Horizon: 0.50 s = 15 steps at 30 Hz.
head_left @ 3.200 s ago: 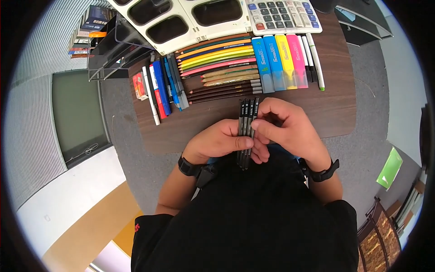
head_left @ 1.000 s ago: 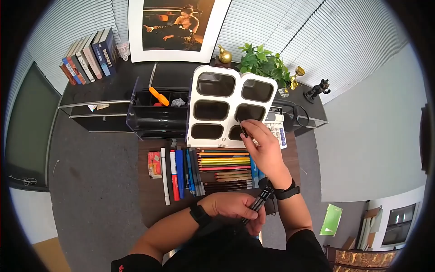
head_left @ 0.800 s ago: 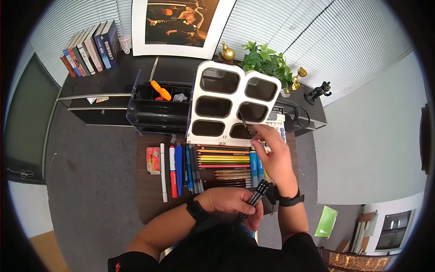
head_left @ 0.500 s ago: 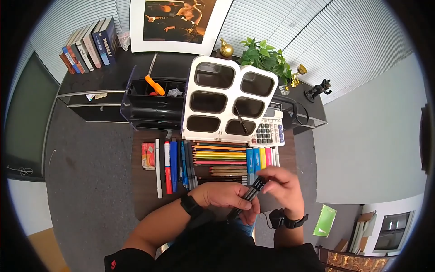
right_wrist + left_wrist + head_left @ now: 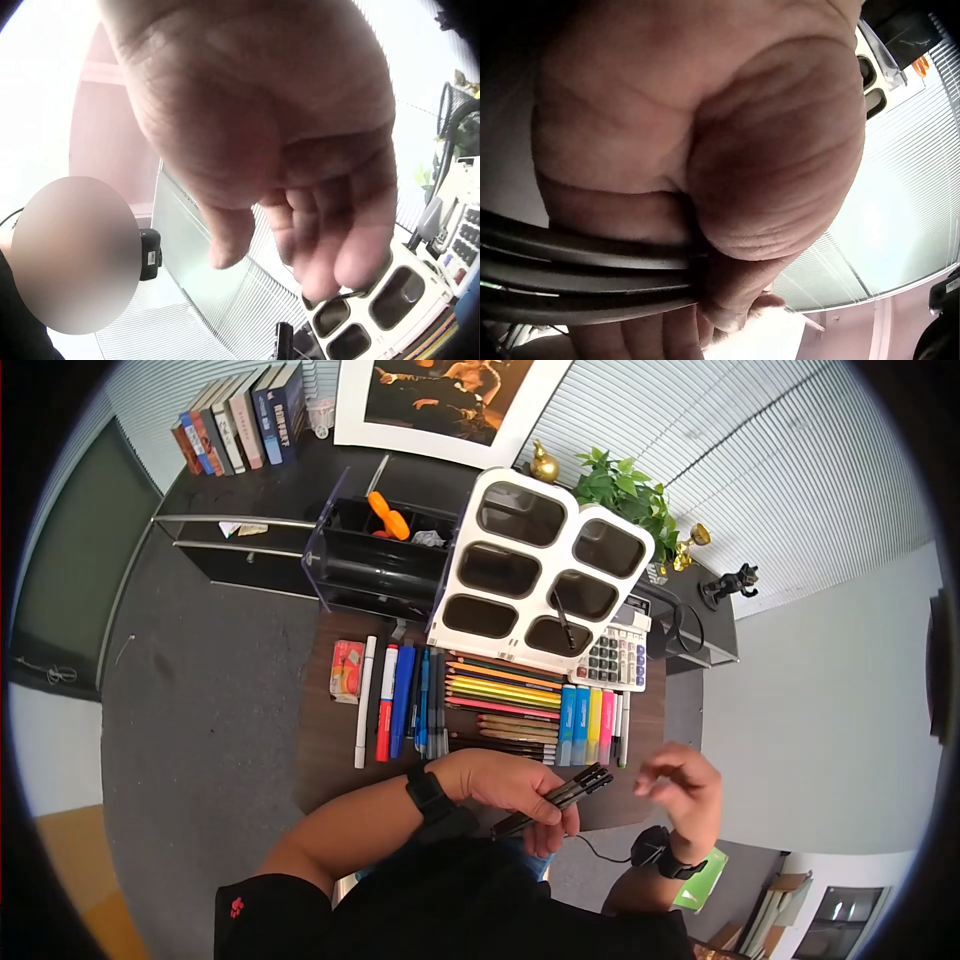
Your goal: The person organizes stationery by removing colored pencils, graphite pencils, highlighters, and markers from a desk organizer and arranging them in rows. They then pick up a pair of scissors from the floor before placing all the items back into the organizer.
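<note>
My left hand point(image 5: 505, 785) grips a small bundle of black pencils point(image 5: 575, 790) slantwise, low before the table; the left wrist view shows several dark shafts point(image 5: 592, 279) across its fingers. To the right of the bundle my right hand point(image 5: 685, 790) is raised, apart from it, fingers loosely bent with nothing between them. In the right wrist view that hand point(image 5: 277, 150) shows an empty palm. One dark pencil point(image 5: 563, 618) leans across two lower right windows of the white six-window organizer point(image 5: 547, 598).
On the table point(image 5: 330, 765) lie markers point(image 5: 386, 700), coloured pencils point(image 5: 505, 690), highlighters point(image 5: 580, 725) and a red box point(image 5: 347, 670). A calculator point(image 5: 612, 660) stands beside the organizer. Behind are a black tray holder point(image 5: 375, 575), books point(image 5: 240, 420) and a plant point(image 5: 630, 490).
My right hand let go of a pencil at the organizer, came back near the bundle, then moved right, away from it. My left hand keeps its grip. The head view has shifted and tilted.
</note>
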Available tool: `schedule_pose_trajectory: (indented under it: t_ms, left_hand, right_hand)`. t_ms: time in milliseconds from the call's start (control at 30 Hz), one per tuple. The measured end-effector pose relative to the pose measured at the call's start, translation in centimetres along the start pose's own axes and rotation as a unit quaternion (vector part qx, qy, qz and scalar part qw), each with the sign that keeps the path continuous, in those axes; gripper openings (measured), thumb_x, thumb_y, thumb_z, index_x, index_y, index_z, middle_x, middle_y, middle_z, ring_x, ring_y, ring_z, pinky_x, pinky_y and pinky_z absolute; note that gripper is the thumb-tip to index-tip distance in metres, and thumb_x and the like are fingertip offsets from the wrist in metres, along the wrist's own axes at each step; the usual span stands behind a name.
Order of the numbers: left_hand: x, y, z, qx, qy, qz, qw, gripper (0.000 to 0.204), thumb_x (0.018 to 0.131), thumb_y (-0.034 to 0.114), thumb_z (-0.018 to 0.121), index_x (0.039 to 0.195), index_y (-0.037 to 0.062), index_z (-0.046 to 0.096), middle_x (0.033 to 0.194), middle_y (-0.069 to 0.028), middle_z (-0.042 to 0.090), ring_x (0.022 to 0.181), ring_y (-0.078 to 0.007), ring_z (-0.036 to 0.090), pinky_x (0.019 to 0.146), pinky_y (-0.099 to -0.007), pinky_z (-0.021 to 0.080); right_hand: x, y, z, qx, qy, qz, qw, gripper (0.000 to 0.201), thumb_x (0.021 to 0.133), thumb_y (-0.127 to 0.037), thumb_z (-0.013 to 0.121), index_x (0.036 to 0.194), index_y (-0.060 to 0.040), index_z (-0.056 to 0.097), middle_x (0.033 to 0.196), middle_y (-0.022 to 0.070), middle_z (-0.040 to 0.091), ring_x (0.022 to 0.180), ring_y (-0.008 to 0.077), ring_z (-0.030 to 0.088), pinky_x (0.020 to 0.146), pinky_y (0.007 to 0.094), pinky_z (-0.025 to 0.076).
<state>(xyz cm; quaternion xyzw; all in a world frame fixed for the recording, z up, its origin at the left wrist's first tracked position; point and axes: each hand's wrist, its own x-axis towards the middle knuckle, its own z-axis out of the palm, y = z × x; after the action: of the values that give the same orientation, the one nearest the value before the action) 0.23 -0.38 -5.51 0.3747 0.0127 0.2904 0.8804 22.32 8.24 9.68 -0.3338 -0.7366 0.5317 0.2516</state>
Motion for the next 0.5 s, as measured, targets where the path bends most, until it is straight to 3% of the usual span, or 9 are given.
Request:
schedule_pose_trajectory:
  t_ms: [100,133,200,367,467,500]
  left_hand:
    - [0.0,0.3,0.1,0.005,0.0,0.009,1.0,0.038,0.103,0.025,0.059,0.123,-0.0064,0.059,0.103,-0.0183,0.071,0.096,-0.0283,0.072,0.086,-0.0405,0.06]
    - [-0.1,0.4,0.1,0.014,0.002,0.004,1.0,0.037,0.103,0.025,0.059,0.123,-0.0064,0.059,0.103,-0.0184,0.071,0.097,-0.0282,0.072,0.086,-0.0402,0.06]
    - [0.0,0.2,0.1,0.015,-0.003,0.011,1.0,0.037,0.103,0.024,0.059,0.123,-0.0062,0.059,0.103,-0.0183,0.071,0.097,-0.0282,0.072,0.086,-0.0399,0.06]
    - [0.0,0.4,0.3,0.013,-0.016,0.022,1.0,0.035,0.103,0.023,0.059,0.122,-0.0062,0.06,0.104,-0.018,0.072,0.099,-0.0281,0.072,0.088,-0.0393,0.059]
    - [-0.1,0.5,0.4,0.036,-0.01,0.013,0.999,0.033,0.103,0.023,0.059,0.121,-0.0055,0.06,0.104,-0.0178,0.072,0.099,-0.0279,0.072,0.088,-0.0391,0.059]
    - [0.0,0.3,0.5,0.007,-0.003,0.026,1.0,0.032,0.104,0.022,0.058,0.121,-0.005,0.061,0.103,-0.0175,0.072,0.099,-0.0278,0.072,0.088,-0.0391,0.059]
  right_hand:
    - [0.5,-0.4,1.5,-0.12,-0.119,-0.022,0.985,0.023,0.087,-0.005,0.077,0.105,0.0052,0.067,0.086,0.0099,0.068,0.067,0.0174,0.065,0.066,0.0299,0.054]
    - [0.4,-0.1,1.7,-0.12,-0.123,-0.022,0.985,0.023,0.087,-0.005,0.077,0.105,0.0052,0.067,0.086,0.0099,0.068,0.067,0.0174,0.065,0.066,0.0299,0.054]
    - [-0.5,0.4,2.1,-0.094,-0.114,0.075,0.986,0.021,0.088,-0.004,0.076,0.106,0.0044,0.068,0.088,0.0094,0.068,0.068,0.0156,0.066,0.064,0.0276,0.053]
    - [0.2,-0.8,2.6,-0.091,-0.113,0.032,0.989,0.015,0.089,-0.001,0.073,0.101,0.0045,0.067,0.088,0.0081,0.067,0.067,0.0134,0.066,0.06,0.0261,0.052]
    - [0.2,-1.4,3.2,-0.129,-0.107,0.083,0.982,0.016,0.087,-0.003,0.075,0.097,0.0051,0.066,0.087,0.0093,0.066,0.067,0.0153,0.065,0.062,0.0269,0.052]
    - [-0.3,-0.9,3.0,-0.095,-0.075,0.012,0.993,0.015,0.087,-0.003,0.074,0.096,0.0048,0.066,0.086,0.0106,0.066,0.066,0.0166,0.065,0.06,0.026,0.051]
